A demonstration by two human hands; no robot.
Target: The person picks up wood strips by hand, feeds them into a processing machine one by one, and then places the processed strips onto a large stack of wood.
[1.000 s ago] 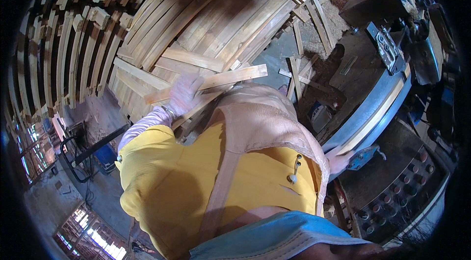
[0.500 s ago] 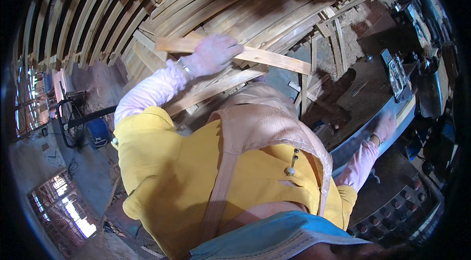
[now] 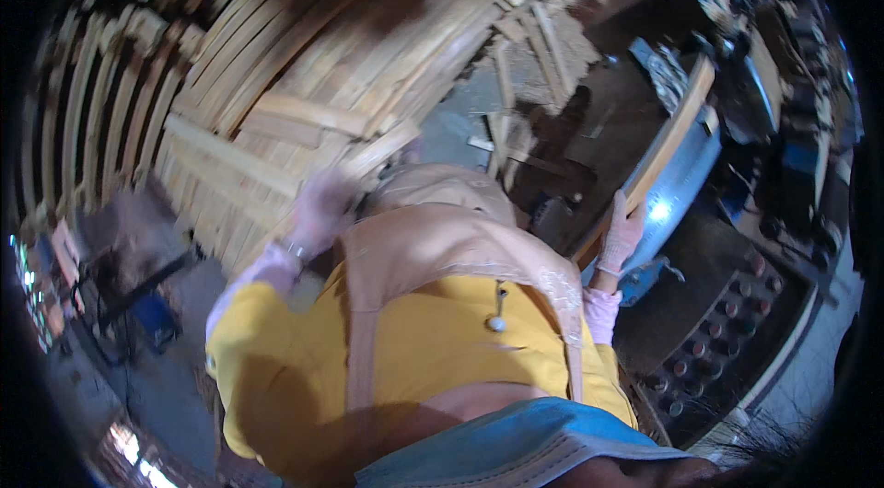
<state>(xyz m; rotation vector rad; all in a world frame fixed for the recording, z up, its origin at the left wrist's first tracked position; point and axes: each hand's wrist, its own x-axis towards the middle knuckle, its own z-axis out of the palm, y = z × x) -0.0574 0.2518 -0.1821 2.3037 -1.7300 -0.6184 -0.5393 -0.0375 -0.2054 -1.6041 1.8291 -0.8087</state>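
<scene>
Across the upper left of the view spread a broad, low stack of long, pale wooden strips [image 3: 359,74], laid side by side and partly in shadow. Beyond its left edge, more pale strips stood in a dark-gapped, slatted pile [image 3: 92,110]. Between the stack and the machinery showed a grey floor [image 3: 460,120], strewn with pale sawdust and loose wooden offcuts [image 3: 543,55]. To the right ran a long, shiny, blue-grey metal worktop [image 3: 668,189], with a bright glare on its surface, and below it sat a dark control panel with rows of round knobs [image 3: 709,341]. The person wore a yellow garment [image 3: 424,331] under a brownish-pink apron [image 3: 442,249].

Along the worktop's left side slanted a narrow, straight, orange-brown wooden strip [image 3: 670,140], its far end up and to the right. Its near part was in the right hand [image 3: 623,239], which was reached out from a pale pink sleeve, the fingers closed around the wood. The left hand [image 3: 322,203], blurred, was bent forward beside the stack's near edge; whether its fingers were spread or pressed together could not be told. A band [image 3: 297,252] circled that wrist.
</scene>
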